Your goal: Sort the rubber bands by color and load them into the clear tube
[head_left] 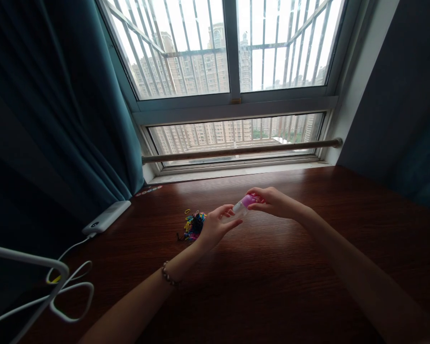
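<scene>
A small clear bottle [241, 209] with a pink top [249, 200] is held tilted above the dark wooden table [272, 267]. Around its clear body, the fingers of my left hand [216, 223] are wrapped. The fingers of my right hand [272, 202] close on the pink top from the right. Just left of my left hand lies a pile of small colourful bands [192, 224], partly hidden behind that hand. What is inside the bottle is too small to tell.
A white power bank [106, 217] with a cable lies at the table's left edge, beside a blue curtain [103, 143]. White tubing or cable loops [71, 286] stand at the lower left. The barred window [236, 138] rises behind the table.
</scene>
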Action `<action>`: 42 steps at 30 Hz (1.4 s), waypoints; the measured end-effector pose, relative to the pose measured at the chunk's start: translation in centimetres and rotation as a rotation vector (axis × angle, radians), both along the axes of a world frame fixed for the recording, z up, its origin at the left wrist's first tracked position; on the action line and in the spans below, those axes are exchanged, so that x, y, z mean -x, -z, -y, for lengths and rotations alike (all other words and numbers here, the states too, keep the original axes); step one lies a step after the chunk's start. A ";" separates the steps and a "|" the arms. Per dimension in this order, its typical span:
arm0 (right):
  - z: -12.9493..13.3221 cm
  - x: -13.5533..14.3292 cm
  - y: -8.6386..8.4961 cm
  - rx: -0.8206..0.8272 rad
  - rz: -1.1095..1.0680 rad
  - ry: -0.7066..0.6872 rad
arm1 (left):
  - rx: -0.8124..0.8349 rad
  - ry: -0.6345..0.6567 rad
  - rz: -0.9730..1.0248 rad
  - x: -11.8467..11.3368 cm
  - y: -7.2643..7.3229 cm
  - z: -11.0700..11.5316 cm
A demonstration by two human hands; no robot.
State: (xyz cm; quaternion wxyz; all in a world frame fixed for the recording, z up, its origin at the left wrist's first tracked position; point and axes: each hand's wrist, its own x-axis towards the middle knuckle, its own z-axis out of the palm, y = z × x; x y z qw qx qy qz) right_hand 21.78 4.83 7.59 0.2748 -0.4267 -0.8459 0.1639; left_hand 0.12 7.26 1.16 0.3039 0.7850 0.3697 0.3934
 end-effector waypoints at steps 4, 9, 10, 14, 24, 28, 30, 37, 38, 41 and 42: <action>0.0 0.1 0.0 -0.084 0.024 -0.001 | 0.241 0.132 0.064 -0.3 -0.4 0.2; 0.0 0.7 0.4 -0.136 0.132 0.187 | 0.276 0.173 0.148 -0.3 0.0 0.5; 0.0 0.8 0.5 -0.133 0.123 0.207 | 0.305 0.179 0.167 -0.3 0.1 0.5; -0.1 1.7 1.3 -0.048 -0.109 0.205 | 0.410 0.205 0.219 -0.4 -0.3 0.5; -0.9 2.1 2.9 -0.030 -0.243 0.400 | 0.210 0.112 0.043 -0.7 0.8 0.1; -2.0 -1.6 1.7 -0.081 0.011 0.709 | 0.201 0.105 -0.053 -0.7 1.4 0.1; -2.6 -3.8 1.5 -0.043 0.125 0.827 | 0.193 0.123 -0.079 -0.6 1.7 0.1; -3.7 -8.5 1.8 0.067 0.262 1.084 | 0.180 0.137 -0.147 -0.5 2.4 -0.2; -3.7 -8.8 1.8 0.071 0.264 1.091 | 0.180 0.142 -0.146 -0.5 2.4 -0.2; -3.7 -9.1 1.7 0.078 0.262 1.077 | 0.193 0.155 -0.145 -0.6 2.5 -0.2; -3.7 -9.1 1.7 0.079 0.262 1.064 | 0.200 0.159 -0.148 -0.6 2.5 -0.2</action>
